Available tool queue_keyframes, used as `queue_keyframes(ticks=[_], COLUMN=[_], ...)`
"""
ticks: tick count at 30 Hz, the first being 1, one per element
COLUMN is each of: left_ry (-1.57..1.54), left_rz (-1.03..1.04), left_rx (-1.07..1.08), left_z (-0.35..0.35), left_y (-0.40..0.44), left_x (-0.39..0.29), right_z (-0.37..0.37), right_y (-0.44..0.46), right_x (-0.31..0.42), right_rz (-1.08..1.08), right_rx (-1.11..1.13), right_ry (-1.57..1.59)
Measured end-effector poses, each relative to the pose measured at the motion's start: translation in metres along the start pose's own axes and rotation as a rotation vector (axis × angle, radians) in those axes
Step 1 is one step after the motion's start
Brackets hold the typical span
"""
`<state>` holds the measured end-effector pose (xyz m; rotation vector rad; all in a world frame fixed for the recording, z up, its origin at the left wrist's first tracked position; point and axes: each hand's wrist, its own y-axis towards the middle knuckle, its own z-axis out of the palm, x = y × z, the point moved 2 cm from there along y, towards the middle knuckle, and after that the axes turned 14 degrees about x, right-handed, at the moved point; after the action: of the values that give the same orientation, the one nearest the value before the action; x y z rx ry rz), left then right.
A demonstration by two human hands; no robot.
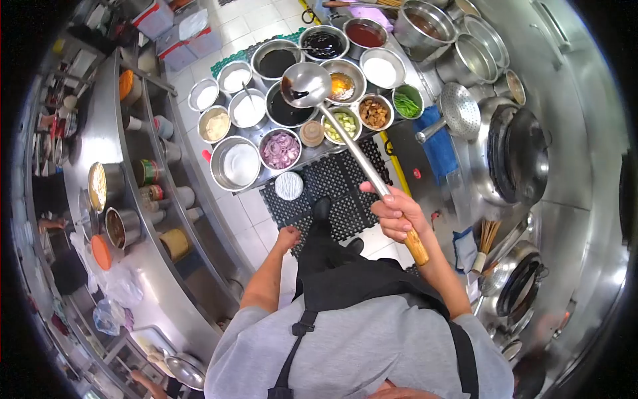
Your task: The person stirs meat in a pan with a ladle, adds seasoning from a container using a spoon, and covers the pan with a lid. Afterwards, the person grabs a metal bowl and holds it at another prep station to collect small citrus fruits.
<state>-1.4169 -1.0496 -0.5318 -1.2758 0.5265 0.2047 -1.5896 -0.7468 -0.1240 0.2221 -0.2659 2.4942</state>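
Clamped around the handle of the steel ladle (359, 154), my right hand (399, 214) has its fingers folded over the metal shaft just above the wooden grip (417, 247), which sticks out toward the forearm. On my feed the ladle slants up across the view, its cup facing upward over the cluster of ingredient containers, overlapping the bowl of dark sauce (289, 110) and the edge of the bowl of orange-yellow liquid (342, 85). Something dark coats one side of the cup; I cannot tell whether it touches either rim.

My left hand (288, 238) hangs beside the black trouser leg (318, 246), fingers curled together, nearest to the black perforated mat (342, 183) and the white round tub (289, 186).

Around the ladle I see sliced purple onion (280, 150), the diced pale-green vegetable (349, 122) with the shaft crossing above it, brown chunks (375, 114), green strips (405, 104), and farther off the red sauce (365, 34). To my right, a perforated skimmer (460, 110) lies with its handle over a blue cloth (435, 156), near the dark wok (528, 156). To my left runs a steel counter (153, 266) with shelves beneath.
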Motion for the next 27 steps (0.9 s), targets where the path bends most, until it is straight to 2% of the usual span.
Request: queue_keyframes(ticks=[3, 5, 8, 12, 15, 19, 23, 24, 26, 27], left_ry=[0.167, 0.170, 0.216, 0.306, 0.441, 0.545, 0.731, 0.645, 0.916, 0.837], left_rz=[-0.032, -0.034, -0.005, -0.042, -0.084, -0.054, -0.048, 0.057, 0.068, -0.001], left_rx=[0.027, 0.030, 0.038, 0.116, 0.149, 0.284, 0.415, 0.506, 0.596, 0.642], left_z=[-0.001, 0.000, 0.006, 0.019, 0.047, 0.071, 0.154, 0.179, 0.227, 0.248], left_y=[0.006, 0.006, 0.004, 0.008, 0.000, 0.024, 0.025, 0.016, 0.021, 0.023], left_x=[-0.003, -0.012, -0.029, -0.040, -0.059, -0.043, -0.036, -0.028, -0.008, 0.010], right_z=[-0.013, -0.031, -0.049, -0.063, -0.054, -0.057, -0.045, -0.041, -0.030, -0.023], right_y=[-0.005, -0.010, -0.026, -0.080, -0.162, -0.295, -0.442, -0.476, -0.543, -0.574], right_x=[-0.005, -0.008, -0.016, -0.039, -0.060, -0.131, -0.222, -0.242, -0.283, -0.301], right_rz=[-0.005, -0.014, 0.020, -0.051, -0.124, -0.255, -0.495, -0.548, -0.661, -0.716], right_rx=[0.058, 0.142, 0.157, 0.165, 0.119, 0.007, -0.115, -0.139, -0.196, -0.240], right_ry=[0.121, 0.197, 0.094, 0.052, -0.086, -0.188, -0.186, -0.189, -0.183, -0.177])
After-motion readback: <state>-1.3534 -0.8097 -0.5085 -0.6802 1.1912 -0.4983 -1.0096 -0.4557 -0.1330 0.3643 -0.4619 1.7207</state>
